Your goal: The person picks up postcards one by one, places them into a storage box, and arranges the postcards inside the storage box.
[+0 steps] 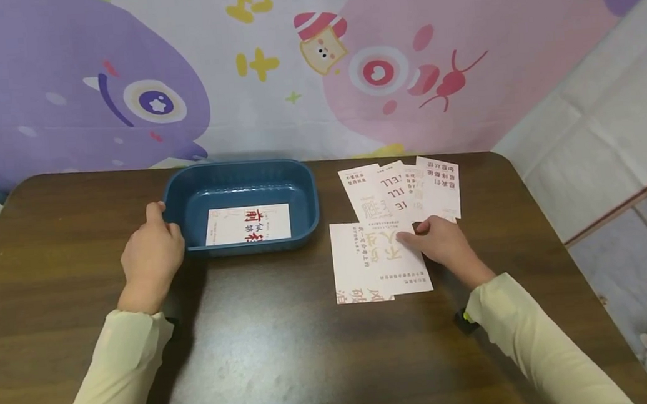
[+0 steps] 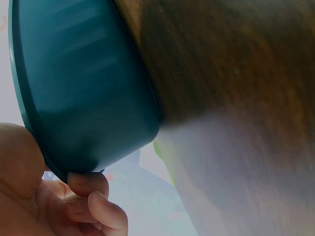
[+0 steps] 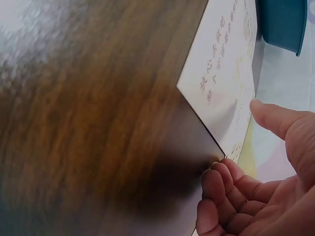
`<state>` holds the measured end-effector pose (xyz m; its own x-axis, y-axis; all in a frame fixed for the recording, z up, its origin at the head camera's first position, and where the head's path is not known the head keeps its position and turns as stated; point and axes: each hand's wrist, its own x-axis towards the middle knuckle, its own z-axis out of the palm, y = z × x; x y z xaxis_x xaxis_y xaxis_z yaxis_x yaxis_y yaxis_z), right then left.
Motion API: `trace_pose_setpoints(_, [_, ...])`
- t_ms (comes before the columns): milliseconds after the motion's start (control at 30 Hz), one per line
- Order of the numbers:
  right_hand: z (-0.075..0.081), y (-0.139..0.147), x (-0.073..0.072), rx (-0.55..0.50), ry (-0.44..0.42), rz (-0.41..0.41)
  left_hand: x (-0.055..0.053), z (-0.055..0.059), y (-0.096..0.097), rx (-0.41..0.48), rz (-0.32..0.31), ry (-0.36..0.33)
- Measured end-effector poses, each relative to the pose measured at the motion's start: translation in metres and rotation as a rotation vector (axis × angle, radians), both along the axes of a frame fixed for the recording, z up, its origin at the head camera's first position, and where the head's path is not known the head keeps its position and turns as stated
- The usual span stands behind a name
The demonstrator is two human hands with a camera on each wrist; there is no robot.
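On the left, my left hand [image 1: 154, 257] grips the near left corner of a dark blue plastic tub [image 1: 255, 248]. In the left wrist view its thumb and curled fingers [image 2: 88, 184] pinch the tub's rim. A printed white card [image 1: 226, 224] lies inside the tub. My right hand [image 1: 445, 243] holds the right edge of a white card with gold lettering [image 1: 404, 277]. Its thumb lies over the card's face, and its fingers [image 3: 212, 184] curl at the card's edge in the right wrist view. Another card [image 1: 346, 269] shows partly under this one.
Several printed cards [image 1: 442, 200] lie fanned at the back right, just beyond the right hand. Everything stands on a dark brown wooden table [image 1: 272, 356]. A cartoon-printed cloth [image 1: 273, 130] hangs along the table's back edge.
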<state>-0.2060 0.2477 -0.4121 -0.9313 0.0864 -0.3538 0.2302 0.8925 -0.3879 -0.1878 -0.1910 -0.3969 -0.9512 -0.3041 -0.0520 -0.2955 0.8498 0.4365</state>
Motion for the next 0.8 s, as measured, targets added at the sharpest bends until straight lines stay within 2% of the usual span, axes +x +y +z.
trace_pose_setpoints(200, [0.000,-0.003,0.002,0.019,0.000,-0.003,0.000,0.000,0.001,0.000,-0.005,0.005])
trace_pose_setpoints(433, [-0.001,-0.007,0.003,0.056,0.014,0.046,0.001,0.001,0.002,0.002,-0.008,0.003])
trace_pose_setpoints(600, [-0.001,-0.014,0.004,0.115,0.029,0.076,0.002,0.001,0.001,0.003,-0.005,0.007])
trace_pose_setpoints(800, [0.002,-0.017,0.003,0.170,0.028,0.076,0.002,0.000,0.001,0.000,-0.009,0.021])
